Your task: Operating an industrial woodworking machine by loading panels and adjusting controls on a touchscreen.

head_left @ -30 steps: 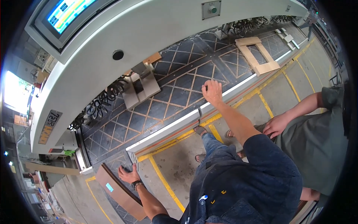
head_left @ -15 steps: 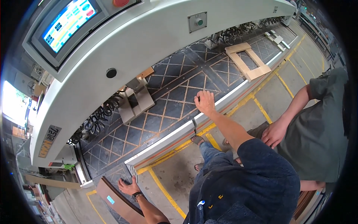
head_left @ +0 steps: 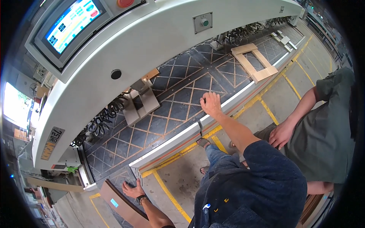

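Observation:
My left hand (head_left: 133,189), with a dark watch on its wrist, hovers over or rests by the edge of a stack of brown panels (head_left: 128,208); its fingers are spread and hold nothing. I cannot tell whether it touches them. Farther right, my right hand (head_left: 211,103) is at the front edge of the dark, lattice-marked machine bed (head_left: 178,110). Its fingers are bent, thumb apart, with nothing seen in them. A pale wooden frame (head_left: 249,68) lies on the bed to the right of that hand. To its left, a greyish frame (head_left: 146,107) sits partly under the machine's beam.
The white curved beam (head_left: 159,41) spans the bed, carrying a touch screen (head_left: 72,26) and a green button (head_left: 205,23). Coiled black hoses (head_left: 104,114) hang beneath. A co-worker's hand (head_left: 282,135) rests close on my right. Yellow lines (head_left: 171,193) mark the floor.
The whole view has shifted slightly. Both hands keep nearly the same places and poses, and the frames and panels stay where they were.

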{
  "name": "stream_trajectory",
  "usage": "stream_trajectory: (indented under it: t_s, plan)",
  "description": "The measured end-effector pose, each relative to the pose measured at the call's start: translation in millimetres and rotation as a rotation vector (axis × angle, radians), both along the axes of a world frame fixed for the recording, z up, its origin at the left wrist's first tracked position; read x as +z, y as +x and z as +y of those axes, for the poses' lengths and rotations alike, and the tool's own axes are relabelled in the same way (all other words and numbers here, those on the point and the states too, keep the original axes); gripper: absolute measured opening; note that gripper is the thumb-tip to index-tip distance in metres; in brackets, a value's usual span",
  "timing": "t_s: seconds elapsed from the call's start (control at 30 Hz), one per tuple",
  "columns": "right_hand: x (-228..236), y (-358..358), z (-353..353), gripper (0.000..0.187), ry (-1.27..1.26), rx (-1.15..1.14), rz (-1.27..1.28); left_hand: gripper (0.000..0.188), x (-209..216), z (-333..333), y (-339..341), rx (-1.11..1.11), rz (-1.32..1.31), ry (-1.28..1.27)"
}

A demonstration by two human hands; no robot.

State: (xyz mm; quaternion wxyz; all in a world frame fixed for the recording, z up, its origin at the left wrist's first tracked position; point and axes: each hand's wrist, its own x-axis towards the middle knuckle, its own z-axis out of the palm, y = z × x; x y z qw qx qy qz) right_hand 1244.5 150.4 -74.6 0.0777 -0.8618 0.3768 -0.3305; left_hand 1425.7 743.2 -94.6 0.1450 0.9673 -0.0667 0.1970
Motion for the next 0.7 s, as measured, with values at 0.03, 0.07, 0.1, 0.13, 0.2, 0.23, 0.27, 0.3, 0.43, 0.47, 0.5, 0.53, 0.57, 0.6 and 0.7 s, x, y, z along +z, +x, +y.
stream_trajectory:
  t_s: [0.03, 0.07, 0.1, 0.13, 0.2, 0.23, 0.27, 0.3, 0.43, 0.47, 0.5, 0.53, 0.57, 0.6, 0.7]
  plan:
    - [-0.4, -0.5, 0.0, 0.015, 0.002, -0.001, 0.001, 0.090, 0.6, -1.0, -0.1, 0.006, 0.007, 0.003]
    - [0.0, 0.0, 0.2, 0.015, 0.008, -0.001, 0.000, 0.090, 0.9, -0.5, -0.3, 0.014, 0.014, 0.006]
    - [0.2, 0.3, 0.6, 0.015, 0.015, -0.001, -0.002, 0.090, 1.0, -0.2, -0.4, 0.016, 0.014, 0.008]
    - [0.4, 0.2, 0.9, 0.015, 0.018, 0.001, -0.001, 0.089, 0.9, -0.4, -0.4, 0.010, 0.010, 0.007]
    - [0.5, 0.7, 1.6, 0.015, 0.013, -0.014, 0.009, 0.089, -0.4, 0.8, -0.2, 0.010, 0.006, 0.010]
    - [0.5, 1.6, 1.5, 0.015, 0.017, -0.011, 0.010, 0.090, -1.2, 1.3, -0.1, 0.021, 0.009, 0.020]
    - [0.3, 1.5, 1.0, 0.015, 0.013, -0.010, 0.005, 0.091, -1.7, 1.3, 0.0, 0.030, 0.012, 0.030]
    - [0.0, 1.6, 0.7, 0.015, 0.010, -0.009, 0.000, 0.091, -1.9, 1.6, 0.1, 0.032, 0.013, 0.034]
    - [-2.1, 0.1, -1.6, 0.016, -0.003, -0.010, 0.002, 0.091, 1.1, -3.9, -0.2, 0.023, 0.021, 0.015]
    - [-1.5, 0.5, -1.6, 0.016, 0.007, -0.012, 0.013, 0.090, 1.6, -4.3, -0.7, 0.025, 0.025, 0.002]
    - [-1.0, 0.9, -1.1, 0.016, 0.017, -0.015, 0.024, 0.090, 2.5, -4.1, -1.1, 0.028, 0.025, 0.004]
    - [-0.6, 1.1, -0.2, 0.016, 0.018, -0.012, 0.025, 0.090, 3.4, -4.1, -1.4, 0.029, 0.036, -0.002]
    - [-1.4, 0.9, -0.2, 0.016, 0.010, -0.011, 0.016, 0.090, 3.6, -3.5, -1.0, 0.028, 0.047, -0.008]
    - [-2.2, 0.9, -0.3, 0.016, 0.001, -0.011, 0.008, 0.090, 3.8, -3.0, -0.8, 0.030, 0.046, -0.008]
    - [-3.5, 2.0, -0.4, 0.015, -0.025, -0.004, -0.024, 0.090, 3.3, -1.6, -0.5, 0.023, 0.047, -0.009]
